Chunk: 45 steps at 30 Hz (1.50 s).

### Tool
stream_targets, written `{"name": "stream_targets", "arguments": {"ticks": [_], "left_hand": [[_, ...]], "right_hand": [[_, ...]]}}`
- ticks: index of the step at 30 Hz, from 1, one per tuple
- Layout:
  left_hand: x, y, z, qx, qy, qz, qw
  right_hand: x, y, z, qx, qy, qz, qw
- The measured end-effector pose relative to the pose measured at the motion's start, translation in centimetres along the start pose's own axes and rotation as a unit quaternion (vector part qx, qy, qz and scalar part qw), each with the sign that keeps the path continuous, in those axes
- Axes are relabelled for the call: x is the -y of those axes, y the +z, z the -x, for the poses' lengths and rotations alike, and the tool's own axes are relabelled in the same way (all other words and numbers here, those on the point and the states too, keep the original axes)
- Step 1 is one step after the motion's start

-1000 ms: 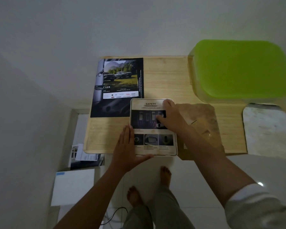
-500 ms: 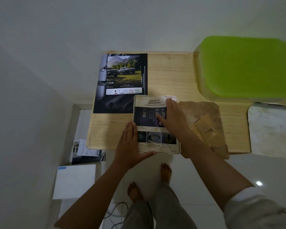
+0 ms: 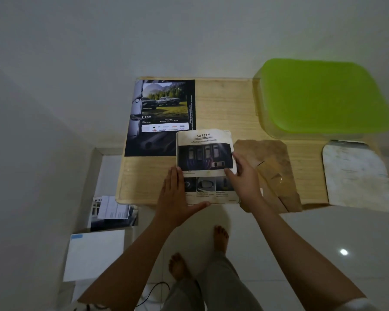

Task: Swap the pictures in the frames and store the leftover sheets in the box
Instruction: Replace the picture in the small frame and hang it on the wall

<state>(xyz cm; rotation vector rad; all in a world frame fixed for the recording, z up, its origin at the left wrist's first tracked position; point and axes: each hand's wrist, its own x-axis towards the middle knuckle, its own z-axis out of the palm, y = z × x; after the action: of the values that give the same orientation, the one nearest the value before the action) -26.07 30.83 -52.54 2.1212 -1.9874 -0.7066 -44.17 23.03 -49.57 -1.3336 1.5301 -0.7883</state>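
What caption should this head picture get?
Left hand presses and right hand grips the SAFETY picture on the table, by a truck poster and green box.

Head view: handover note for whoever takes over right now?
Left hand open, flat on the left edge of the white-framed SAFETY picture. Right hand grips its right edge.
It lies at the front edge of the wooden table; brown backing board beside it, right; dark truck brochure sheet behind-left; green-lidded plastic box back right, closed.
Done: SAFETY sheet laid on frame. Left: refit backing, store leftover sheets in box.
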Motion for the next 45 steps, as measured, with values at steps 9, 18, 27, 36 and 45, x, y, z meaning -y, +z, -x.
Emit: {"name": "stream_targets", "arguments": {"ticks": [9, 18, 27, 36, 45], "left_hand": [[0.2, 0.0, -0.1, 0.008, 0.003, 0.010, 1.000], [0.3, 0.0, -0.2, 0.023, -0.001, 0.011, 1.000], [0.2, 0.0, -0.3, 0.017, -0.003, 0.037, 0.999], [-1.6, -1.2, 0.3, 0.022, -0.016, 0.139, 0.990], [-9.2, -3.4, -2.0, -0.065, 0.033, 0.347, 0.935]], "right_hand": [[-0.2, -0.6, 1.3, 0.068, 0.036, -0.067, 0.995], [-0.7, 0.1, 1.4, 0.054, -0.027, -0.021, 0.998], [-0.5, 0.0, 1.7, 0.037, -0.021, -0.022, 0.999], [0.0, -1.4, 1.1, 0.027, -0.039, -0.066, 0.997], [1.5, -9.5, 2.3, -0.046, -0.046, -0.127, 0.990]]}}
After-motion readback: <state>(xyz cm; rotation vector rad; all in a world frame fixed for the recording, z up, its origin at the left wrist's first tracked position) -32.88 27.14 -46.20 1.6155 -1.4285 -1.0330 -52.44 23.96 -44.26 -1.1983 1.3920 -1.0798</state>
